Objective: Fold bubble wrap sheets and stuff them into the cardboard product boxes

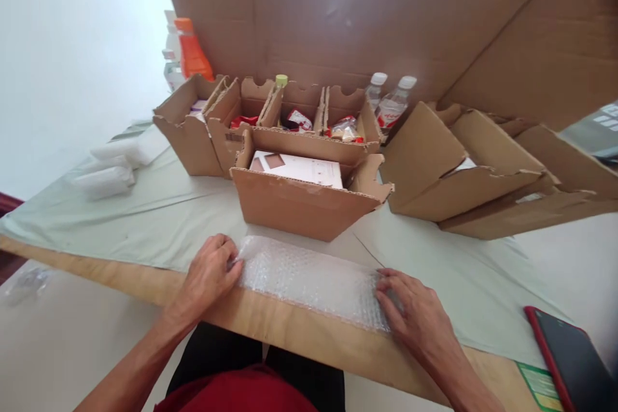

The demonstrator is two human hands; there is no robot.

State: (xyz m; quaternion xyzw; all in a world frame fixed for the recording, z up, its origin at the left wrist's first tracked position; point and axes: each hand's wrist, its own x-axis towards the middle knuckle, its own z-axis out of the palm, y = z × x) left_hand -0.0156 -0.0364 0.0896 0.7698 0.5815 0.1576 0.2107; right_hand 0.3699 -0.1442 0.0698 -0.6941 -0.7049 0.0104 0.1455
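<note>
At the frame's lower centre, the left hand (215, 267) and right hand (410, 306) pinch opposite ends of bubble wrap (309, 278) on the bench (145, 284).

A translucent strip of bubble wrap (309, 283), visibly dimpled and glossy, lies flat and lengthwise between the hands, one short end at the left hand (215, 265), the other touching the right hand (410, 302).

- Bubble wrap (309, 280): clear, whitish, dotted with small bubbles
- Front cardboard bin (290, 206): plain brown
- Carton (309, 168): white with brown squares
- Tablecloth (159, 225): pale grey-green
- Bottle (194, 55): bright orange
- Smartphone (574, 354): black face, red edge
</note>
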